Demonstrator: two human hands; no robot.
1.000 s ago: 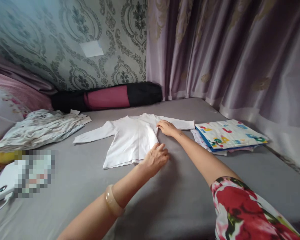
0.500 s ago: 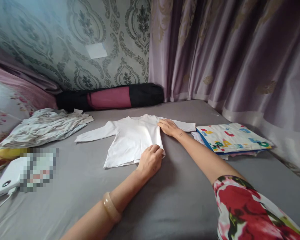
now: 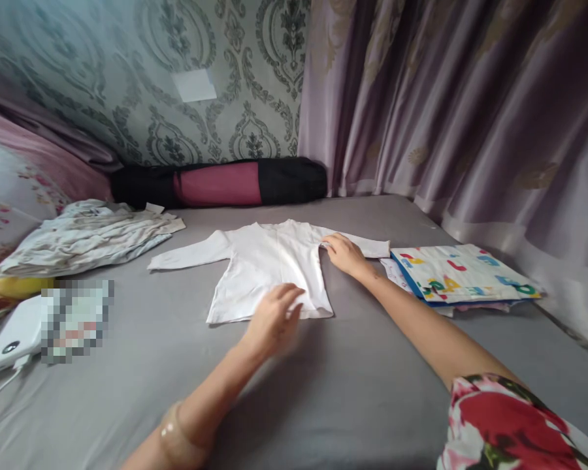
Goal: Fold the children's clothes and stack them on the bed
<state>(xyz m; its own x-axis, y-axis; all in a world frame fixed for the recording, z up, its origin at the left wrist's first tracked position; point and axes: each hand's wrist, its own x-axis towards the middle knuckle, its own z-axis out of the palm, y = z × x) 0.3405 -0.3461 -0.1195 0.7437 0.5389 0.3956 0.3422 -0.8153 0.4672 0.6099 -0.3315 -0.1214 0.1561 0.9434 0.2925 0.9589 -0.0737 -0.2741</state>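
A small white long-sleeved shirt (image 3: pixel 269 264) lies spread out on a grey sheet (image 3: pixel 142 378), with its neck away from me and both sleeves stretched sideways. My left hand (image 3: pixel 274 320) hovers over the lower hem, right of its middle, with thumb and fingers apart and nothing in them; it is slightly blurred. At the shirt's right underarm is my right hand (image 3: pixel 343 253), its fingers loosely bent and the tips at the fabric's edge. No cloth shows gripped in it. Soft creases run down the shirt's right side.
To the right lies a folded cloth with colourful letters (image 3: pixel 463 274) on other folded fabric, close to the right cuff. Crumpled pale clothes (image 3: pixel 85 238) and a white power bank with a cable (image 3: pixel 17 333) lie left. A long black and maroon bag (image 3: pixel 218 184) rests along the wall.
My left hand has let go of the shirt's right hem corner and moved left and toward me; that corner now lies flat. My right hand has slid slightly right, off the shirt's body.
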